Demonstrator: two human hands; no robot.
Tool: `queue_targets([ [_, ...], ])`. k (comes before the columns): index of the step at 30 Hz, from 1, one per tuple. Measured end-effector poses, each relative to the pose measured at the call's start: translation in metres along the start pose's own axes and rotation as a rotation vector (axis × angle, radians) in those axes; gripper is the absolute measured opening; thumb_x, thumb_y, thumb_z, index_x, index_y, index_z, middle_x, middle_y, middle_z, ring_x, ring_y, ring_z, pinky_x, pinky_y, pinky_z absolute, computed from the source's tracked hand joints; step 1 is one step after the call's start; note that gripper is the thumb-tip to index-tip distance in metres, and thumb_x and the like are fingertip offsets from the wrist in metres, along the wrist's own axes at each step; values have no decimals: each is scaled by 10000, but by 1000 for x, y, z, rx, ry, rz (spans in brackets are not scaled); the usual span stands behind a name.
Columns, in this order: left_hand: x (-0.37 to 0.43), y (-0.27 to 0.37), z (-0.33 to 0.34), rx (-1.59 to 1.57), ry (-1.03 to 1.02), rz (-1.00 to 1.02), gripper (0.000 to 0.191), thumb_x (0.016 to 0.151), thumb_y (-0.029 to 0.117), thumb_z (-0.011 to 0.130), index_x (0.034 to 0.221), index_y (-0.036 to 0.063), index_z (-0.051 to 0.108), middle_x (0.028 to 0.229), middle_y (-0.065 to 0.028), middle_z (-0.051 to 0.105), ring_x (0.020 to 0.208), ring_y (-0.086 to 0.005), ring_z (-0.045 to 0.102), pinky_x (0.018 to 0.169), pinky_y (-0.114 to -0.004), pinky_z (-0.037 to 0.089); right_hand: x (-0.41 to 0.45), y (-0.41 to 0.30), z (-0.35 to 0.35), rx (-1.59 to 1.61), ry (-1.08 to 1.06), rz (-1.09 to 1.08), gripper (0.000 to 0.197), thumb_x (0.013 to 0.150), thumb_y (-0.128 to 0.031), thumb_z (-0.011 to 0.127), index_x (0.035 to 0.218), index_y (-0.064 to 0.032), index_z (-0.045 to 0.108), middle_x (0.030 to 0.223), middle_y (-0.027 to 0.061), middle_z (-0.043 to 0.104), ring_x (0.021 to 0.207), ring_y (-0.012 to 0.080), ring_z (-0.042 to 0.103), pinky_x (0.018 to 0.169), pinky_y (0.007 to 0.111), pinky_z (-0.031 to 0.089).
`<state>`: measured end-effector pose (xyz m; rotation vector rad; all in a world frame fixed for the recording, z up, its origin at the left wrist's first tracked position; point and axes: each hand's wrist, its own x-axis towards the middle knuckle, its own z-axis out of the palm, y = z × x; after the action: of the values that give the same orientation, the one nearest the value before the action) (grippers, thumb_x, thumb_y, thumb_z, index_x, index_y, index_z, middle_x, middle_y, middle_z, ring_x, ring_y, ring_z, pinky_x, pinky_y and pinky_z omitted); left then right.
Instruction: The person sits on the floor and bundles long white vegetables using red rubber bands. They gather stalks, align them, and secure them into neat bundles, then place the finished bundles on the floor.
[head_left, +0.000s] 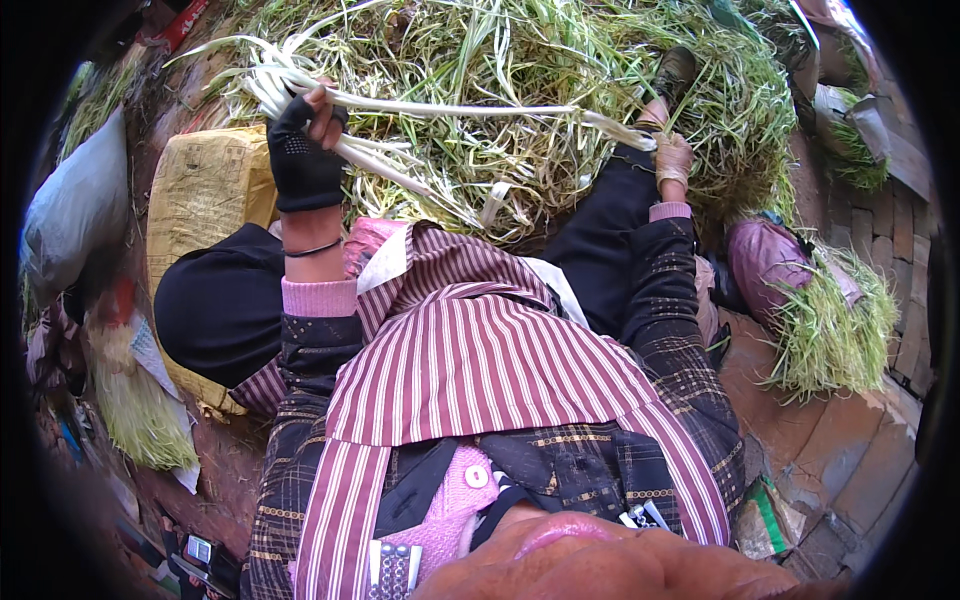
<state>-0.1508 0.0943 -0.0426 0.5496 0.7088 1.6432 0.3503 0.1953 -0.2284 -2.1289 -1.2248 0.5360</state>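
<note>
My left hand (309, 146), in a black fingerless glove, grips a bunch of long pale leafy stalks (276, 75), probably a leek- or garlic-like vegetable. Their leafy ends fan out to the upper left, while white stems (397, 176) hang below the hand. One long stalk (465, 110) stretches across to the right, with a loose, papery sheath near its end. There my right hand (673, 159), seemingly in a thin light glove, is closed on the stalk's end. Both hands are above a broad heap of green and yellowish leaf trimmings (525, 67).
A yellow printed sack (202, 187) lies by my left knee, with a white sack (79, 202) farther left. Bundles of pale greens (142, 405) lie at left; a purple-wrapped bundle (772, 262) sits at right on brick paving (840, 442). My shoe (673, 73) rests on the heap.
</note>
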Motion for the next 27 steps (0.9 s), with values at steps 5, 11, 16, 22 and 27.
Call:
queue_targets([
  [5,2,-17,0,59,97,-13,124,842,28,581,931,-56,564,642,14,472,469,-54,367,411,-194,304,-59,-71,-20,-323,51,-420,871,779,-659,569,1311,18,438,1188,221,576,1071,333,574,904,423,454],
  [11,19,-58,-7,-50,83,-144,151,912,96,565,1045,51,508,822,-76,589,565,-105,548,394,-220,390,-203,-146,49,455,-849,-768,320,918,-362,557,966,-56,639,736,26,602,667,173,589,595,318,438],
  [16,2,-93,12,198,-108,-327,286,906,154,590,1139,7,511,933,-162,662,681,-172,648,431,-224,450,-220,-168,46,867,-1106,-332,318,966,-335,508,886,-56,637,608,-58,440,548,30,410,508,217,325],
  [22,11,-97,-3,-105,-78,-222,135,938,192,549,924,60,528,654,-32,524,657,-220,576,666,-323,496,-135,-178,118,423,-388,-570,312,893,-326,585,914,-22,653,818,115,626,828,239,612,703,329,489],
  [27,16,-87,-24,-354,-189,-317,216,1013,214,364,892,99,503,559,28,312,454,-103,348,430,-268,349,-77,-129,150,-175,-677,-368,293,809,-269,641,1027,-75,666,1019,168,659,935,306,639,828,377,496],
])
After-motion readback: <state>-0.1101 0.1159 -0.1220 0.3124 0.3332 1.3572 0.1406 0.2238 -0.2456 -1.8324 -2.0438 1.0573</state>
